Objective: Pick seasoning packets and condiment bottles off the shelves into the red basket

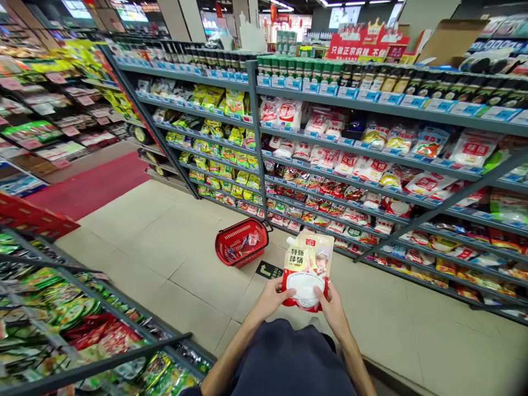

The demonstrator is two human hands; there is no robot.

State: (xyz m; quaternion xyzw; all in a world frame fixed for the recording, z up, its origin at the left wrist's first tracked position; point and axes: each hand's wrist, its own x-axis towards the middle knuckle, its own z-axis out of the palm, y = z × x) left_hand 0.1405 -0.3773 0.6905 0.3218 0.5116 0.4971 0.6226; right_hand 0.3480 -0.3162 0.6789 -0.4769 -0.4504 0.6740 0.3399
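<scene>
Between both hands, in front of my body, is a red and cream spouted pouch (pixel 307 269) with a clear window showing white contents. My left hand (pixel 272 300) grips its lower left side, the thumb resting on the front. On the lower right edge my right hand (pixel 331 309) is closed the same way, thumb across the window. The pouch stands upright, its white spout at the top left corner. Fingers behind it are hidden. Beyond it on the floor sits a red shopping basket (pixel 234 257) with a few small packets (pixel 251 240) inside.
A long grey shelf unit (pixel 259 159) ahead carries bagged seasonings and rows of bottles. Slanted racks of green and red packets (pixel 103 333) stand close at my left. Pale floor tiles (pixel 165 247) lie between, with a black arrow sign (pixel 268 270) by the basket.
</scene>
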